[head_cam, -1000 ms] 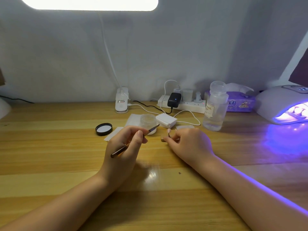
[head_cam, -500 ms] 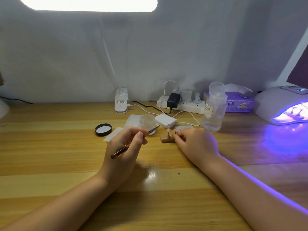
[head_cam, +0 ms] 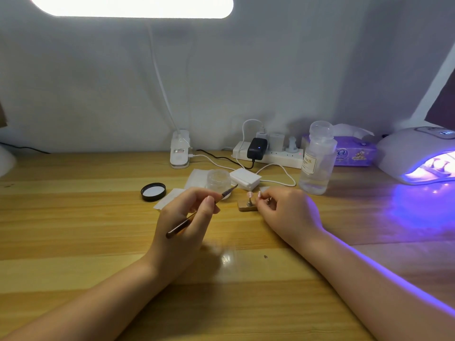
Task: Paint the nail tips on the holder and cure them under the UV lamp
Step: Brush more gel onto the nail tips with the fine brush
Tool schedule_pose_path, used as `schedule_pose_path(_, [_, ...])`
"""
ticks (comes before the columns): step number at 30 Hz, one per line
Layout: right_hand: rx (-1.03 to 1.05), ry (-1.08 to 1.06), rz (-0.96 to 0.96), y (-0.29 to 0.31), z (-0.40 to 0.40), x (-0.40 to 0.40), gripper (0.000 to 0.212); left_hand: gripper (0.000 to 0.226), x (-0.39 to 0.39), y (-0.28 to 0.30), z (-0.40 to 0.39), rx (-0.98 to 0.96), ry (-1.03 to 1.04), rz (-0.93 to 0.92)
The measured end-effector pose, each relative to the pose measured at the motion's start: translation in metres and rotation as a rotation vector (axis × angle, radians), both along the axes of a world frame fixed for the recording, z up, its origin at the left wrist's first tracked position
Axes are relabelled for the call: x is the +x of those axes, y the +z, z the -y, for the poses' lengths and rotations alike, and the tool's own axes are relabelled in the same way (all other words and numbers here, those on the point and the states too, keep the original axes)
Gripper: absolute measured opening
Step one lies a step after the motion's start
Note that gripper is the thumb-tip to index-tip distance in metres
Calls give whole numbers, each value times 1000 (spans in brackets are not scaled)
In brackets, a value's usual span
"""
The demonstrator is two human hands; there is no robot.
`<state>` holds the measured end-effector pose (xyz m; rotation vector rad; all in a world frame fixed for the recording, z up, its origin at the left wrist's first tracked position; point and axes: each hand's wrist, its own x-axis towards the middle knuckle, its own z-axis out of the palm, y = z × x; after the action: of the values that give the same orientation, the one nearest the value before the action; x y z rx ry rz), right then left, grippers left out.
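A small wooden holder (head_cam: 244,206) lies on the desk with pale pink nail tips (head_cam: 250,194) standing on short pins. My right hand (head_cam: 285,212) covers the holder's right part, and its fingers pinch around one of the pins there. My left hand (head_cam: 187,215) grips a thin dark brush (head_cam: 197,215) like a pen, its tip pointing up and right over a small clear gel jar (head_cam: 218,180). The white UV lamp (head_cam: 416,153) glows violet at the far right, with a holder of tips visible inside.
The jar's black lid (head_cam: 153,191) lies left of white paper wipes (head_cam: 197,178). Behind are a white foam block (head_cam: 245,178), a clear liquid bottle (head_cam: 317,158), a power strip (head_cam: 270,153) with cables, a purple tissue pack (head_cam: 354,151) and a clip lamp base (head_cam: 180,150).
My right hand has slid a little to the right, uncovering the left end of the wooden holder. My left hand with the brush stays almost where it was.
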<state>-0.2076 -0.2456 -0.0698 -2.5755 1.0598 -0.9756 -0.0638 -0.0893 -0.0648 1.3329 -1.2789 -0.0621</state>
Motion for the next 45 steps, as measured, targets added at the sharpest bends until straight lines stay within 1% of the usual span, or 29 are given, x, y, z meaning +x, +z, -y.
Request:
schedule_pose_path(3, [-12,111,147,0,-3,0,12,27,-4,3,-2,-42,-5,165])
schedule_pose_path(5, [2,185,249,0,-5,1,9,27,-6,4,-3,-73,-9,234])
schedule_pose_path(9, [120,261,418,0,-6,3,5,27,-8,6,-4,-111,-27,262])
schedule_pose_path(13, [179,304,478,-2,-9,5,7,27,-8,6,-3,-128,-28,303])
schedule_pose_path(16, [180,309,497,-3,-10,5,10,28,-9,6,-2,-130,-26,352])
schedule_pose_path(22, [161,319,495,-4,-8,6,12,29,-9,5,-2,-115,-27,384])
schedule_pose_path(28, [271,310,533,-5,-5,6,11,27,-11,3,-3,-114,-26,338])
schedule_pose_path(30, [266,303,533,-6,-5,6,9,26,-10,4,-2,-134,-30,324])
schedule_pose_path(34, [239,314,517,-5,-6,7,8,27,-9,5,-1,-138,-33,380])
schedule_pose_path(37, [215,314,486,-4,-6,6,8,30,-9,3,0,-118,-56,339])
schedule_pose_path(41, [265,299,533,-2,-7,4,11,26,-9,2,-1,-129,-65,315])
schedule_pose_path(45, [256,245,509,2,-4,1,8,25,-7,2,-1,-155,-46,295])
